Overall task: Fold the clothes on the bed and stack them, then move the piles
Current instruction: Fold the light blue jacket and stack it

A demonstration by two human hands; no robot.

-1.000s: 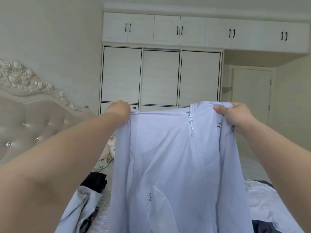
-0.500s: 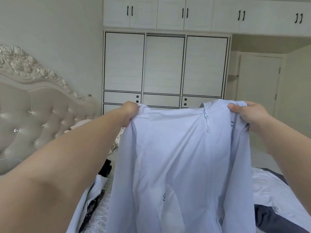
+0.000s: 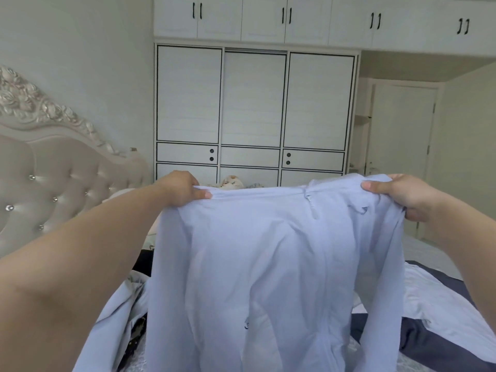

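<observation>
Both hands, left hand (image 3: 180,188) and right hand (image 3: 396,194), on the hanging jacket's (image 3: 268,264) top edge.

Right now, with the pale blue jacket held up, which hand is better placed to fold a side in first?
Probably the right hand: it grips the pale blue jacket near the zipper. The left hand pinches the far top corner, so it suits anchoring.

There is one camera, worn on my head, wide-angle, facing forward and a little down across the bed (image 3: 426,242) toward the wardrobe (image 3: 255,103) at twelve o'clock. It sits close: my forearms fill the lower corners, and my left hand (image 3: 179,189) at eleven and right hand (image 3: 402,196) at one spread a pale jacket (image 3: 268,264) just before it.
</observation>
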